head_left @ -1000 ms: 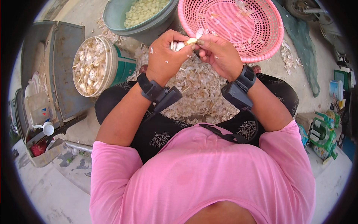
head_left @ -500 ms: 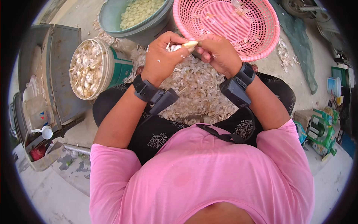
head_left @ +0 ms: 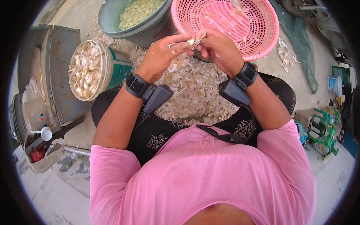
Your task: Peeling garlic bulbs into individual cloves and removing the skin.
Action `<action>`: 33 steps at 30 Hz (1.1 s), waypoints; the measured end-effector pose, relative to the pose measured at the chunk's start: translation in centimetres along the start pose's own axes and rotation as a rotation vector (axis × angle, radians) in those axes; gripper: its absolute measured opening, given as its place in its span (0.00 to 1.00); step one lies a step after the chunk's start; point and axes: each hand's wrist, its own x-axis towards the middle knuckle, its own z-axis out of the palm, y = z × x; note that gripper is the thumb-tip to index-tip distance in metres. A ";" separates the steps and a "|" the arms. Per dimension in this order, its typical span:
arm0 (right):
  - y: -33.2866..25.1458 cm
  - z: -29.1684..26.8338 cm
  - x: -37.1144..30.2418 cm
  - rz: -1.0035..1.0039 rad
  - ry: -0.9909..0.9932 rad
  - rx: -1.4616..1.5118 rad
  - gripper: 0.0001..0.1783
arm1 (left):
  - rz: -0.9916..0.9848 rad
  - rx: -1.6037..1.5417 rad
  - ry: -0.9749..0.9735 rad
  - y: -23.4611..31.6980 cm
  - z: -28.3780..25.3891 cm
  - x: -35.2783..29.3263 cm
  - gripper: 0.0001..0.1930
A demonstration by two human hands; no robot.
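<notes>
Between my two hands, just in front of a pink basket, is a small whitish garlic clove (head_left: 191, 42). My left hand (head_left: 162, 52) is closed, pinching the clove between thumb and fingers; a thin stalk shows beside its forefinger. Closed at the clove's right side, my right hand (head_left: 224, 51) grips a papery flap of garlic skin (head_left: 203, 36). Whatever lies deeper in either palm is hidden. Beneath both hands spreads a heap of loose garlic skins (head_left: 200, 90), between my knees.
A bucket of garlic bulbs (head_left: 87, 71) stands at left. Beyond it, a grey tub (head_left: 140, 28) holds peeled cloves (head_left: 138, 14) in liquid. The pink basket (head_left: 264, 47) has skin scraps inside. Green netting (head_left: 302, 52) lies at right; a metal cabinet (head_left: 66, 67) stands far left.
My left hand has dropped slightly and turned; the cluster of white cloves seen in it no longer shows. The yellowish clove at the fingertips has given way to a whiter one with loose skin.
</notes>
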 end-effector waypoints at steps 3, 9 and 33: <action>0.4 0.3 0.0 -0.012 0.009 -0.103 0.06 | -0.003 0.049 0.040 -0.4 0.1 0.1 0.21; 0.0 -0.1 0.1 -0.009 -0.071 0.113 0.08 | 0.188 0.518 0.153 0.0 0.1 -0.3 0.17; 0.2 0.3 0.1 -0.178 0.061 -0.202 0.13 | 0.606 1.013 0.218 0.4 0.6 -0.7 0.15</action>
